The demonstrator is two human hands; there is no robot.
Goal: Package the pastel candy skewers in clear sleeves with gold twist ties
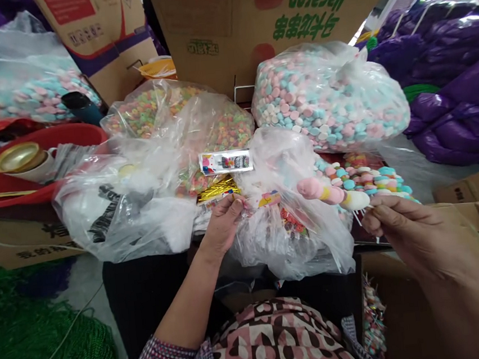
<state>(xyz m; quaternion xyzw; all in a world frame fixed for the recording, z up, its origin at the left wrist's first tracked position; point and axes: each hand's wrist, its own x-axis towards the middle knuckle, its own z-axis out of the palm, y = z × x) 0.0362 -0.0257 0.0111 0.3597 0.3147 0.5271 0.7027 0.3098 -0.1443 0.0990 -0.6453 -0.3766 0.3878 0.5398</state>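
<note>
Head view: right hand (401, 229) pinching a finished marshmallow skewer (334, 194), left hand (222, 223) closed on a clear wrapper bag (267, 200), skewer not bagged yet.

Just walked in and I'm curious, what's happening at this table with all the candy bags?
A person holds a skewer of marshmallow candies in the right hand. The left hand reaches into a pile of clear plastic wrappers. Big bags of pastel candies and cardboard boxes surround them.
</note>
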